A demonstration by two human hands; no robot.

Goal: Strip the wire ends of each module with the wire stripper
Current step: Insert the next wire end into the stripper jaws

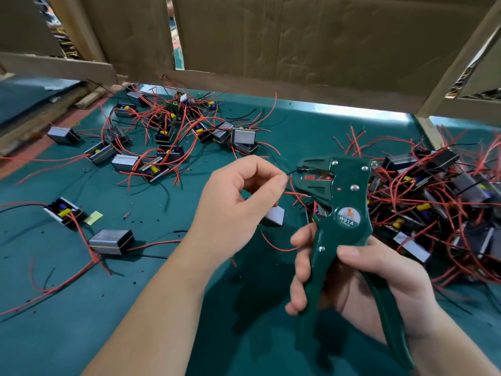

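My right hand [352, 278] grips the handles of a dark green wire stripper [341, 213], held upright above the mat. My left hand [238, 202] pinches a thin black wire [292, 172] between thumb and forefinger, and the wire's end sits in the stripper's jaws [314, 173]. A small grey module [273, 217] hangs under my left hand, partly hidden by it, with red wires [298, 194] trailing toward the stripper.
A teal mat [108, 321] covers the table. Several modules with red and black wires lie scattered at the left and back [168, 131]. A dense heap of modules [439, 207] fills the right side. Cardboard walls [298, 36] and wooden rails close the back.
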